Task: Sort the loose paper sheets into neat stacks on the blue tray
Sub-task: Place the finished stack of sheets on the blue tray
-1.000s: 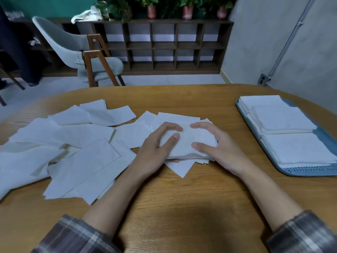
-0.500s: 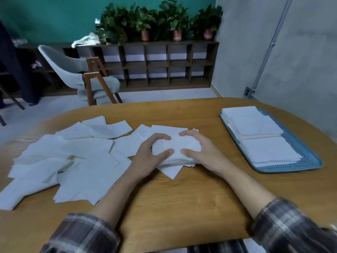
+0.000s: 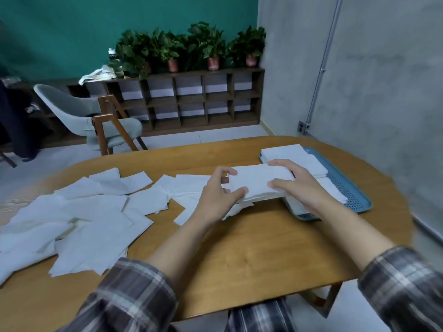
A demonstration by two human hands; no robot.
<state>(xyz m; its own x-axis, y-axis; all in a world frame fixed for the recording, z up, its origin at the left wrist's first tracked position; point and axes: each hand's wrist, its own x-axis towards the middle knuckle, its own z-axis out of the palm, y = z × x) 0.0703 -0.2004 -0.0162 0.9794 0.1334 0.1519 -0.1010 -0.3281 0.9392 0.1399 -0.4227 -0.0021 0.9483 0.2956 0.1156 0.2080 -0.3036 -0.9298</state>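
Paper bundle [image 3: 257, 185] pinched btwn left hand [image 3: 217, 196] & right hand [image 3: 296, 188], raised off table, edges squared for stacking; blue tray [image 3: 354, 200] just beyond right hand, loose sheets [image 3: 79, 216] left of grip.

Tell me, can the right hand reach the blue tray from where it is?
Probably yes. The right hand already hovers by the blue tray, sharing a paper bundle with the left hand; nothing blocks it.
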